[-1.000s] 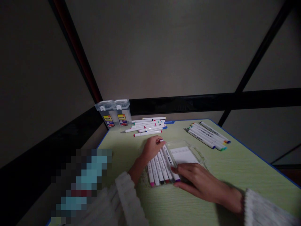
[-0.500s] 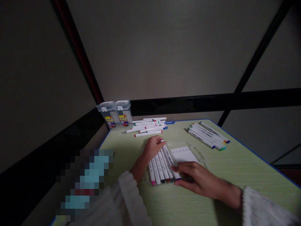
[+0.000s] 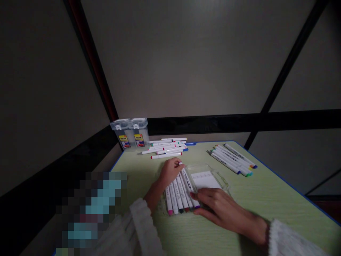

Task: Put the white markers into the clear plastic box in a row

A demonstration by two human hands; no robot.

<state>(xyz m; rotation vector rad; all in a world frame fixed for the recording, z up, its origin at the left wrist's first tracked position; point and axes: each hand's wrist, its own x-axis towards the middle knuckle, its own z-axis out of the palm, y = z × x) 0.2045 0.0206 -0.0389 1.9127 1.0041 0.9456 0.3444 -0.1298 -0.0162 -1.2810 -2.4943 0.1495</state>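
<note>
Purple-capped marker [image 3: 187,182], one, lies along the right end of the row in the clear case [image 3: 221,176], full seating not confirmed; left hand [image 3: 170,172] pinches its far end; right hand [image 3: 220,204] closes thumb and fingers on its near end. Row markers [image 3: 179,196] already laid in: at least five; left outside: a back pile [image 3: 166,155] too overlapped to count, and a side bunch [image 3: 226,163] of at least five; also noted, one white card [image 3: 204,180], two lidded boxes [image 3: 140,139].
</note>
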